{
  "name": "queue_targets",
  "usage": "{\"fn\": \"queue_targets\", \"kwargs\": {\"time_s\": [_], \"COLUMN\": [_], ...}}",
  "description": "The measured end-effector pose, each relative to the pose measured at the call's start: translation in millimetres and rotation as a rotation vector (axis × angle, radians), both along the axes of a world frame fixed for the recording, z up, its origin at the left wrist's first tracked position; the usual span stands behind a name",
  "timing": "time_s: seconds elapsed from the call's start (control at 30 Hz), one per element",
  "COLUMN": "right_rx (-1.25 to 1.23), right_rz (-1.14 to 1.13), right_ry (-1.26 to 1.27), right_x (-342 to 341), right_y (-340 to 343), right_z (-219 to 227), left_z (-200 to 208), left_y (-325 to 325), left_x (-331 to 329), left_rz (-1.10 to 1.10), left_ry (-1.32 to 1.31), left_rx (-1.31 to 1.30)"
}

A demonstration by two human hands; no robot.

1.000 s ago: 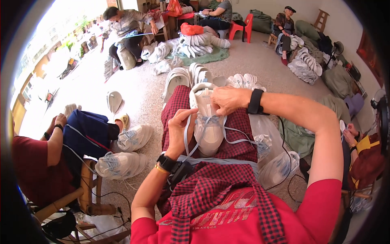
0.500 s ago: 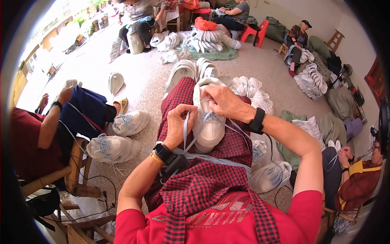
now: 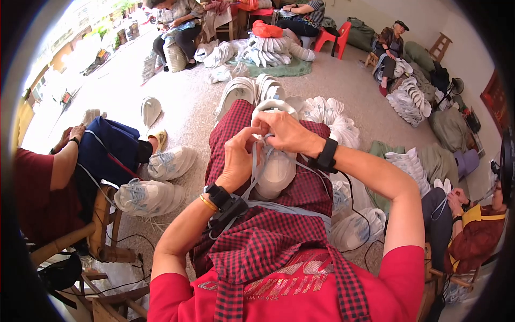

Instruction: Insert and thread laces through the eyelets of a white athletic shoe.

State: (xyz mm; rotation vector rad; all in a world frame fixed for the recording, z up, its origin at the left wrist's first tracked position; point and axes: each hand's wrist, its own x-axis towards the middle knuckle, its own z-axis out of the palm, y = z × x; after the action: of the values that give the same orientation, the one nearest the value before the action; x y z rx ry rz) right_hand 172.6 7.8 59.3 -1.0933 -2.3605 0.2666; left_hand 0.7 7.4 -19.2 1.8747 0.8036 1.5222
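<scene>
A white sneaker point(image 3: 277, 174) rests on my lap over a red-and-black checked apron point(image 3: 306, 190), its toe pointing toward me. Above its lacing, my left hand point(image 3: 240, 155) pinches a light blue-grey shoelace point(image 3: 254, 166), whose loose length hangs down to the apron. Close against it, my right hand point(image 3: 289, 133) is bent over the shoe's tongue with thumb and fingers closed on the lace. The fingertips of both hands meet there and partly hide the eyelets. Another lace length runs off to the right of the shoe.
Stacked white sneakers point(image 3: 150, 197) stand on the floor at my left, beside a seated co-worker point(image 3: 40, 188) on a bamboo chair. More shoe uppers point(image 3: 330, 118) lie beyond my knees. A black cable point(image 3: 351, 198) hangs from my right wrist. Other people sit farther off among shoe piles.
My hands have come together over the lacing; the left moved up and right to the right hand. The co-worker at left has shifted their hands.
</scene>
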Motion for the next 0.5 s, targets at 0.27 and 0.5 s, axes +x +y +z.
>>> {"fn": "queue_targets", "kwargs": {"time_s": [0.27, 0.5], "right_rx": [-0.131, -0.058], "right_rz": [0.02, 0.039], "right_ry": [0.152, 0.165], "right_x": [4.4, -4.1], "right_y": [-1.6, 1.2], "right_z": [-1.1, -11.4], "left_z": [49.2, 55.0], "left_y": [15.6, 46.5], "left_x": [-27.8, -30.9], "left_rz": [-0.2, -0.438], "left_ry": [0.343, 0.6], "left_rx": [-0.042, 0.302]}}
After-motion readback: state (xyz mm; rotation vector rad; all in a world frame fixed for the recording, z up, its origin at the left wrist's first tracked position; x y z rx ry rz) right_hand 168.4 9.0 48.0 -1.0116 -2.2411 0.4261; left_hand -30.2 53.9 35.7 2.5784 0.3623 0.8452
